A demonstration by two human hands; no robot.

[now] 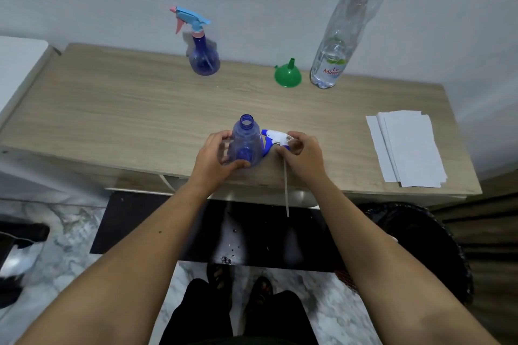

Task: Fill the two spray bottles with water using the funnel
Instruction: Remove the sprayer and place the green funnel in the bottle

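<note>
Wooden table [117, 109] against a pale wall, bearing at the back right a tall, partly filled water bottle [340, 36], at the right edge a stack of white paper sheets [406, 148], at the back a capped blue spray bottle [202, 49], and near the water bottle a green funnel [288, 73], spout up. At the front edge, open-necked blue spray bottle [244, 140], upright, gripped by left hand [217, 157] with curled fingers. Just beside, white-and-blue spray head [276, 139] with dangling tube, pinched by right hand [301, 155].
</note>
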